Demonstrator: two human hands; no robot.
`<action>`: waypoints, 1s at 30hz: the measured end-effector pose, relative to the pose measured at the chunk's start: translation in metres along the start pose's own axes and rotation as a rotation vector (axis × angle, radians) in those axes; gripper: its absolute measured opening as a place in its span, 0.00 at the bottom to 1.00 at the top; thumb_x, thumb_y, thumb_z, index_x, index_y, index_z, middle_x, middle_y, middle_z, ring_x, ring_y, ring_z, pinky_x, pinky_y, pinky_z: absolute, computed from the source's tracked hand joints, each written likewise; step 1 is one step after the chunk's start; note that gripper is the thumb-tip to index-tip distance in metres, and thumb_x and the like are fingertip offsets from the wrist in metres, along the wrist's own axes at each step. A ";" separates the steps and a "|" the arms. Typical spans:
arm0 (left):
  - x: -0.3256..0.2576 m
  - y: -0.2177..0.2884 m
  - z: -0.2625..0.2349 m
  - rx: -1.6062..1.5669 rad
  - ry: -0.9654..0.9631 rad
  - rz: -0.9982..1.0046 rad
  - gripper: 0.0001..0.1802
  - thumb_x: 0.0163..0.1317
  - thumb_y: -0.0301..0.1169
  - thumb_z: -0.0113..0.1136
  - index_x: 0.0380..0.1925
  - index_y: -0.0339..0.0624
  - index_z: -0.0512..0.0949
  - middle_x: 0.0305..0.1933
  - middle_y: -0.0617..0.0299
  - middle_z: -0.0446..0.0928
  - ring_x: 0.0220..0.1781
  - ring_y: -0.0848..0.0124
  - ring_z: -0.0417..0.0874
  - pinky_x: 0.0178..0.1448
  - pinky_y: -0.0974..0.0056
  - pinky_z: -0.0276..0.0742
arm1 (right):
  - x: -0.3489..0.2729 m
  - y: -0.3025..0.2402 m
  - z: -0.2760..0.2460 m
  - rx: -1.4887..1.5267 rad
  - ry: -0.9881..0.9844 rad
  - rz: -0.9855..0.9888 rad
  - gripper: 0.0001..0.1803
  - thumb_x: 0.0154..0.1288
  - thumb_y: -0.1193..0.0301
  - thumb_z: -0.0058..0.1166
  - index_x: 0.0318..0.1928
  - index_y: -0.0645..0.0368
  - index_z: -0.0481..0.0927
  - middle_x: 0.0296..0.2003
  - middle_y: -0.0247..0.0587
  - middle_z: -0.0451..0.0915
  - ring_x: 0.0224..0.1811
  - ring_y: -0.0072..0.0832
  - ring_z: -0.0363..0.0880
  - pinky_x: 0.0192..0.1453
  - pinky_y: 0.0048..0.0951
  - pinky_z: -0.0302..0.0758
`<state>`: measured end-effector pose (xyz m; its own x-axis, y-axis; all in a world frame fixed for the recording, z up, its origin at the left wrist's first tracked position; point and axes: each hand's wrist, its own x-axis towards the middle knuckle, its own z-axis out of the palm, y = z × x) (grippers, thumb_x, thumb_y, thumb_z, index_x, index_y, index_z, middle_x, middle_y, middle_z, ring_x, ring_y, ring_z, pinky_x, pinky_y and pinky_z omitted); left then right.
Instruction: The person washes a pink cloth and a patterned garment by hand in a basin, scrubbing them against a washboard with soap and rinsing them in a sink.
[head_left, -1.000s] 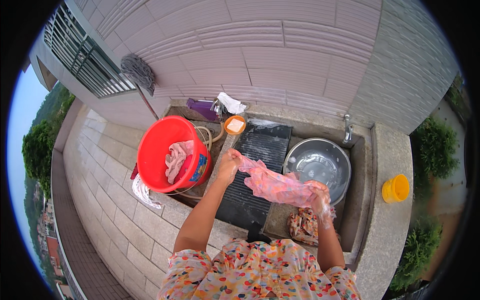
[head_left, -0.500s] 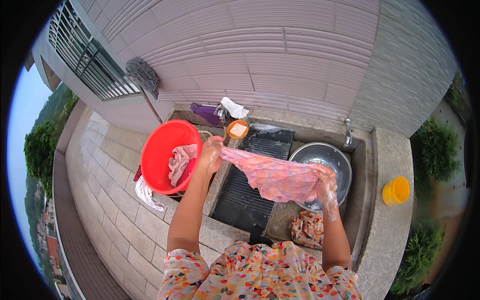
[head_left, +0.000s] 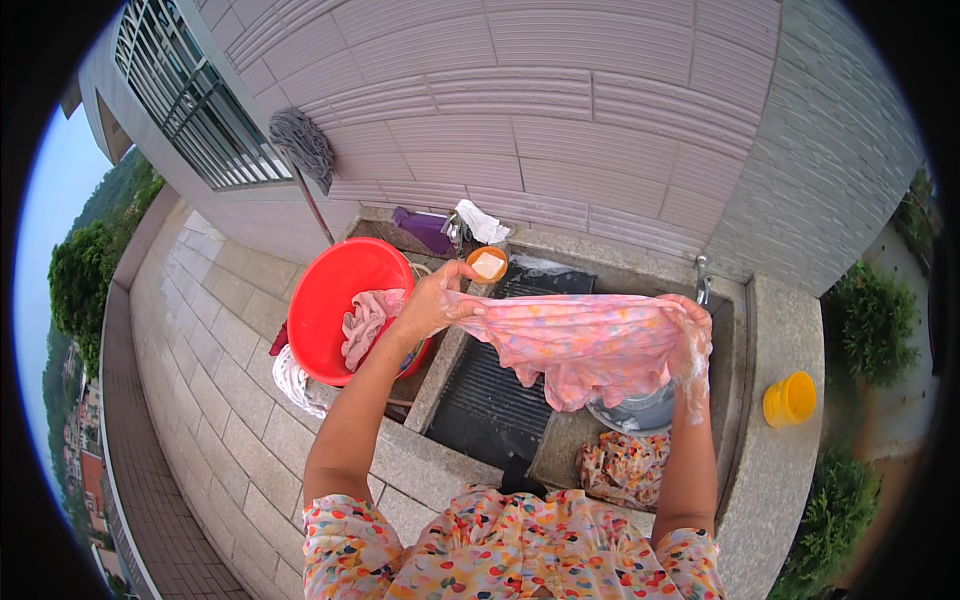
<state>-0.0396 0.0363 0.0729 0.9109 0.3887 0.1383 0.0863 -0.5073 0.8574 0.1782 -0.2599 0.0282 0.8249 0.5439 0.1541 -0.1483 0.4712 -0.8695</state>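
Note:
A wet pink patterned cloth (head_left: 585, 345) is stretched wide between my two hands above the stone wash sink (head_left: 770, 330). My left hand (head_left: 432, 300) grips its left end, close to the red basin (head_left: 335, 290). The cloth's right end is held by my right hand (head_left: 690, 335), which is soapy. A pale pink garment (head_left: 362, 322) lies in the red basin. Below the cloth are the black ribbed washboard (head_left: 485, 405) and a metal bowl (head_left: 640, 410), partly hidden. Another patterned cloth (head_left: 625, 465) lies bunched in the sink near me.
An orange soap dish (head_left: 487, 264), a purple bottle (head_left: 425, 228) and a white rag (head_left: 482, 220) sit on the sink's back ledge. A tap (head_left: 702, 275) stands at the right. A yellow cup (head_left: 790, 398) rests on the right rim. A mop (head_left: 305, 150) leans on the wall.
Both hands have risen and pulled apart, lifting the pink cloth from the washboard and spreading it wide. My left hand moved toward the red basin.

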 end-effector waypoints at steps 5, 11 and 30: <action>-0.010 -0.016 0.009 -0.044 -0.159 -0.164 0.16 0.44 0.35 0.70 0.26 0.36 0.76 0.28 0.63 0.77 0.34 0.76 0.76 0.41 0.69 0.72 | -0.009 -0.003 0.012 0.090 -0.027 0.054 0.09 0.53 0.79 0.49 0.35 0.69 0.78 0.31 0.42 0.81 0.31 0.24 0.78 0.41 0.23 0.74; -0.017 -0.001 0.013 0.121 -0.240 -0.096 0.15 0.46 0.31 0.67 0.12 0.36 0.72 0.22 0.68 0.68 0.27 0.75 0.69 0.35 0.69 0.68 | -0.006 0.010 -0.002 0.048 -0.059 0.137 0.06 0.55 0.77 0.53 0.34 0.67 0.78 0.29 0.38 0.80 0.28 0.19 0.76 0.35 0.20 0.74; -0.014 0.013 0.208 0.604 0.166 0.627 0.15 0.55 0.40 0.57 0.17 0.43 0.74 0.21 0.51 0.75 0.27 0.56 0.79 0.29 0.57 0.73 | -0.059 0.163 0.058 0.761 0.126 0.704 0.12 0.67 0.63 0.43 0.45 0.56 0.72 0.40 0.36 0.75 0.43 0.28 0.74 0.47 0.30 0.72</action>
<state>0.0332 -0.1358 -0.0207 0.7958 -0.0148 0.6053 -0.1685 -0.9656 0.1980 0.0736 -0.1755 -0.0952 0.4632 0.8097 -0.3604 -0.8860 0.4127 -0.2115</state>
